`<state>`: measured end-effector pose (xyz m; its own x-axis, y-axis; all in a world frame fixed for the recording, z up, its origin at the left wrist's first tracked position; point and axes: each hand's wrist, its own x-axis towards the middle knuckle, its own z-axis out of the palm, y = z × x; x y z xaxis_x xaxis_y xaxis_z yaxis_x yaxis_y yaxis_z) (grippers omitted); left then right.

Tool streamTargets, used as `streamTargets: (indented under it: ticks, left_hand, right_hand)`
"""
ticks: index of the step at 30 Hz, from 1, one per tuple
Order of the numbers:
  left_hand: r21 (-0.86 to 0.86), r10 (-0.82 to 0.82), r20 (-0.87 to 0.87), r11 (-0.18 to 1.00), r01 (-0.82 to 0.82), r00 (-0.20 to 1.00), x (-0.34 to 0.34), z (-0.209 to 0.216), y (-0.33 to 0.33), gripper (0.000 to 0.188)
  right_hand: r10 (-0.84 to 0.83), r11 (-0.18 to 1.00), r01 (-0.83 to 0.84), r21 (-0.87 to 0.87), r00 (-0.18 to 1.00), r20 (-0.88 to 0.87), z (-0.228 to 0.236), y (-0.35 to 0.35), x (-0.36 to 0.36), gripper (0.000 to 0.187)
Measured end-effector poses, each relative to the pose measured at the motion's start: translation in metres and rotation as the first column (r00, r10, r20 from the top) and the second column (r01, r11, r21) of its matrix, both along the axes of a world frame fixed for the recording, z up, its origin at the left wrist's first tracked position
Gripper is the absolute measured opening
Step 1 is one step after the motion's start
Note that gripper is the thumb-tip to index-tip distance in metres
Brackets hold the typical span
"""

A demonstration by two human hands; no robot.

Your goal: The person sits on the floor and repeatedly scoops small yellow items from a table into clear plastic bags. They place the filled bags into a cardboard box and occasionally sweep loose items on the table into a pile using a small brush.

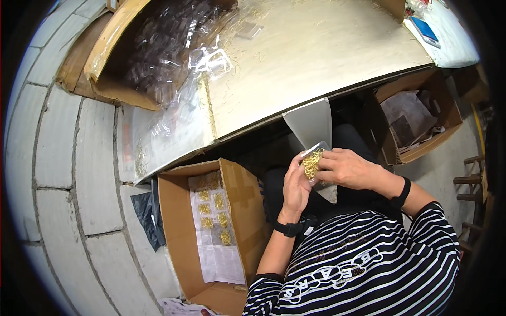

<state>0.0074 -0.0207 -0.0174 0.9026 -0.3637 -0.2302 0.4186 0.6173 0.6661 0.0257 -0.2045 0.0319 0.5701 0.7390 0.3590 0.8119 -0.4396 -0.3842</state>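
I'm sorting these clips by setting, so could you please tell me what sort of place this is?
Probably a small packing workshop. Both hands hold a small clear bag of gold metal parts, an open cardboard box beside the seat holds more filled bags, and the worktable carries a box of clear plastic packets.

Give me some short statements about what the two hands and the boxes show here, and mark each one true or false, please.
1. Both hands hold one small clear bag of gold-coloured pieces. True; the left hand supports it and the right hand pinches its top.
2. The open cardboard box on the floor is on the person's right. False; it is on the left.
3. That box contains several small packets of gold pieces. True.
4. The left wrist is bare. False; it wears a black watch.
5. The table above the hands is covered with a red cloth. False; its top is pale and bare.
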Motion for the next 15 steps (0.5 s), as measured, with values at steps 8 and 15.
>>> streamTargets:
  ticks: [8,15]
  left_hand:
    - [-0.145,-0.090,-0.019,0.986,0.086,0.996,-0.001,0.004,0.005,0.062]
    - [0.074,-0.067,0.053,0.995,0.063,0.996,-0.003,0.006,0.005,0.073]
  right_hand:
    - [-0.145,0.979,0.152,0.137,0.988,-0.059,-0.010,0.011,0.006,0.016]
    - [-0.192,0.961,0.220,0.169,0.967,-0.165,-0.004,0.021,-0.001,0.020]
